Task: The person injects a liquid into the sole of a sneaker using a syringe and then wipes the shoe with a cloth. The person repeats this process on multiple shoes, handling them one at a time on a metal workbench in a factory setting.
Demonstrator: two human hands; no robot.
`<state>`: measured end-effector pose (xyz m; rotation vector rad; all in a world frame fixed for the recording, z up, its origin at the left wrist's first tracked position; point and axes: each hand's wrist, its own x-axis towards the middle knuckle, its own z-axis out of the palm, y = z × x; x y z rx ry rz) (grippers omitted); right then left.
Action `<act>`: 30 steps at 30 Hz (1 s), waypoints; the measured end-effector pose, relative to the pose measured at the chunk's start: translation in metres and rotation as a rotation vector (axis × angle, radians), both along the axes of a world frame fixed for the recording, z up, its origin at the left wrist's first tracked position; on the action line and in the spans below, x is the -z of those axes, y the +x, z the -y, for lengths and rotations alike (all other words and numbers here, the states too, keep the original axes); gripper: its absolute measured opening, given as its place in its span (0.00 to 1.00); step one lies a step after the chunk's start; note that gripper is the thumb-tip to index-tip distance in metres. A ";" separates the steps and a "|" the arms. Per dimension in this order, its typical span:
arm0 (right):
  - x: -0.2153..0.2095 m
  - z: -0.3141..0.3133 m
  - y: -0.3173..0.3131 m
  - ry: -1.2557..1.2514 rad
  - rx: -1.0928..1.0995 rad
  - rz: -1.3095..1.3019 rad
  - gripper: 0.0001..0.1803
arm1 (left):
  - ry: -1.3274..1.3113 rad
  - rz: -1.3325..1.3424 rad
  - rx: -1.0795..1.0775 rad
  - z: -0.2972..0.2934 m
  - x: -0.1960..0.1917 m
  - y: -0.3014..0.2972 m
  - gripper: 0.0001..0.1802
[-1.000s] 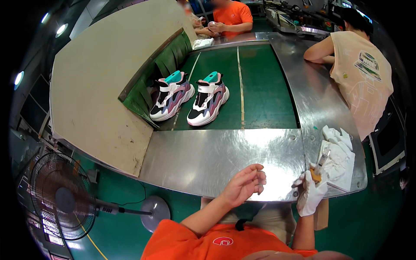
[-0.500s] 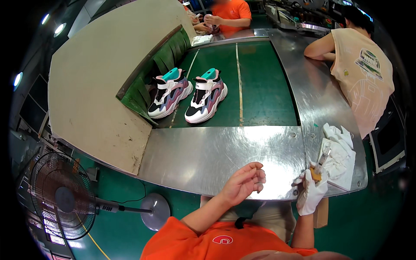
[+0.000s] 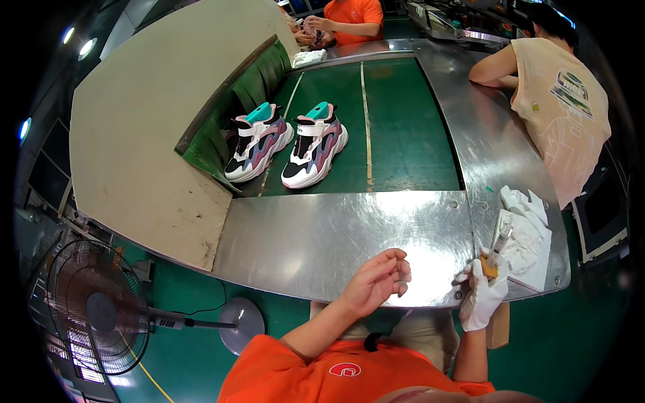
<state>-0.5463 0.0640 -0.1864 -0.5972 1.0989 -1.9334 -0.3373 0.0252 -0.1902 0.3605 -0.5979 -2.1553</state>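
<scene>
My left hand (image 3: pixel 373 281), bare, hovers over the near edge of the steel table with loosely curled fingers and nothing in them. At the right corner, my right hand (image 3: pixel 485 295) wears a white glove. Its fingers close around a small orange-tan block (image 3: pixel 489 268). A clear syringe-like tube (image 3: pixel 499 246) rises beside the block, over crumpled white cloth (image 3: pixel 519 243); whether the two are joined I cannot tell. Beyond my hands, two sneakers (image 3: pixel 314 149) (image 3: pixel 260 145) in white, black, pink and purple with teal inside stand side by side on the green belt.
The green conveyor belt (image 3: pixel 410 134) lies within a steel frame (image 3: pixel 336 248). On the left is a beige panel (image 3: pixel 148 134) with a green strip curtain (image 3: pixel 208 148). A fan (image 3: pixel 101 309) stands at lower left. Co-workers sit at far right (image 3: pixel 561 121) and far back (image 3: pixel 353 23).
The view has shifted slightly, so the table and sneakers appear a little higher and farther left. Both my hands keep nearly the same pose.
</scene>
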 end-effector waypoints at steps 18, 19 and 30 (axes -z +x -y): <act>0.009 0.003 -0.006 -0.040 0.010 0.004 0.15 | -0.018 0.002 -0.002 0.002 0.006 -0.004 0.11; 0.009 0.003 -0.006 -0.035 0.012 0.002 0.15 | -0.023 0.008 -0.003 0.002 0.006 -0.004 0.11; 0.011 0.004 -0.009 -0.017 0.003 0.018 0.15 | -0.022 0.009 -0.005 0.003 0.006 -0.007 0.11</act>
